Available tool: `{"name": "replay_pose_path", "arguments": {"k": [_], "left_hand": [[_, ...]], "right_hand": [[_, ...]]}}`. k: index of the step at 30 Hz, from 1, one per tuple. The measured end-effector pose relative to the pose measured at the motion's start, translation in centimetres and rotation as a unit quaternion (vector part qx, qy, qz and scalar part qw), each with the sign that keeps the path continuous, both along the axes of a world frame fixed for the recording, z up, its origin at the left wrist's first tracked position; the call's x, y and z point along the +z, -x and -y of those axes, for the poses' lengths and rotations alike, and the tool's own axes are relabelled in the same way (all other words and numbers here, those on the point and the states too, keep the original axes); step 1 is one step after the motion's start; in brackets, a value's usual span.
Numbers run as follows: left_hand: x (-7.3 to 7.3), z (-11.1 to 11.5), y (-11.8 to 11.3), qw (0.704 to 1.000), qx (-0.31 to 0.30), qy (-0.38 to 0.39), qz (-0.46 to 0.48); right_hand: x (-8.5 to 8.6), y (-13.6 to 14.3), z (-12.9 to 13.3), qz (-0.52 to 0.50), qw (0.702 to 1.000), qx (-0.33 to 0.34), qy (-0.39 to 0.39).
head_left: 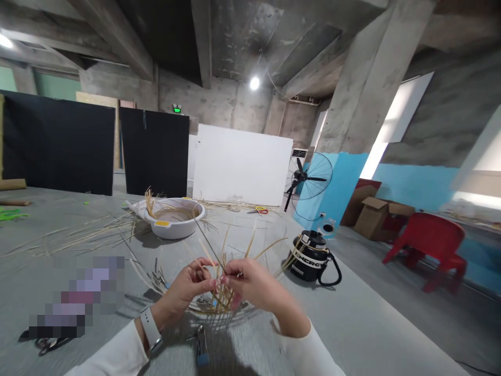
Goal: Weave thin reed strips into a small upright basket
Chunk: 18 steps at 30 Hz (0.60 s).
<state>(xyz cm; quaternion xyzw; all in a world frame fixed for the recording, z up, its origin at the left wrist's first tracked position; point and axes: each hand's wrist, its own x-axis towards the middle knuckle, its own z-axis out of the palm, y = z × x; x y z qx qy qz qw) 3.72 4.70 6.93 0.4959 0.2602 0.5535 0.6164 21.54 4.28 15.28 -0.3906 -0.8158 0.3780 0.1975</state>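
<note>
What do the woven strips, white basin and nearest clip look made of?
Woven strips: probably bamboo or straw, matte; tan, thin, gently bending. White basin: likely plastic, smooth; rounded, moulded-looking rim. Nearest clip: seemingly metal, shiny; silvery glints, blue end unclear.

I wear white sleeves (113,354), their edges stopping short of my wrists; behind my left hand (180,291) a pale watch band (149,325) shows small dark holes and a silvery case (156,344).

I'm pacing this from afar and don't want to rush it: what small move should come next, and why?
Probably steady the crossing strips with the left hand while the right hand guides one loose strand inward: both hands meet over the strips, and several strands stick up around them.
</note>
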Motion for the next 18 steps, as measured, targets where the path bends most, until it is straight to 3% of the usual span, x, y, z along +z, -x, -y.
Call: {"name": "replay_pose_path", "arguments": {"k": [11, 18], "left_hand": [[1.4, 0.7, 0.1, 1.000, 0.003, -0.025, -0.015], [1.8, 0.8, 0.1, 0.999, -0.009, 0.010, -0.046]], "right_hand": [[1.3, -0.5, 0.2, -0.051, 0.994, 0.012, 0.099], [0.1, -0.3, -0.3, -0.070, 0.994, -0.015, 0.085]]}}
